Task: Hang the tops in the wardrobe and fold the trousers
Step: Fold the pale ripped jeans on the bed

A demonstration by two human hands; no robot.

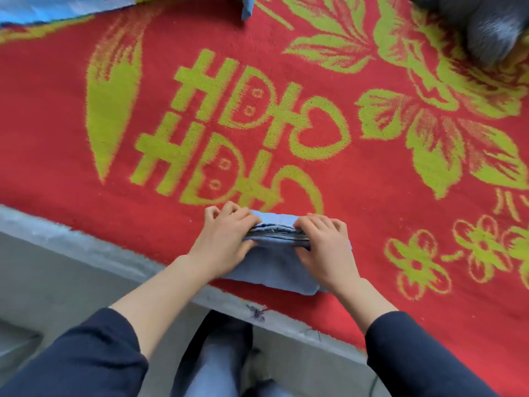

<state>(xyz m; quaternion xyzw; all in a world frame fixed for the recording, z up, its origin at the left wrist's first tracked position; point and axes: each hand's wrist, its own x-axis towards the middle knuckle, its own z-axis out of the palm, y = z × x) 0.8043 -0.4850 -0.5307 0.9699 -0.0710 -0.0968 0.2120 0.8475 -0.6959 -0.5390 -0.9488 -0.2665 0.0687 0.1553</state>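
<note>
Where the view begins, far left: a blue patterned cloth (57, 7) lies on the far corner of the red blanket (372, 196); we cannot tell what garment it is.
Grey edge (86, 239): runs diagonally under the blanket's near side, towards us.
Left hand (226, 239): fingers curled over the left end of the bundle with the thumb beneath, gripping the stacked layers.
Trousers (274, 265): light blue, already folded into a thick, compact bundle. It rests on the blanket at its near edge, between both hands, with the layered edges facing up.
Handling: we judge the cloth soft, fairly thick and light, not fragile and not slippery. The layers are likely to spring open if released, so we take hold at both short ends and clamp all of them together, as the hands do now.
Right hand (323, 245): fingers curled over the right end with the thumb below, gripping the same layers.
Dark furry item (486, 30): lies on the blanket at far right, well apart from the bundle; we cannot tell what it is.
Containers: no wardrobe, basket or drawer is in view, so we cannot report any contents.
</note>
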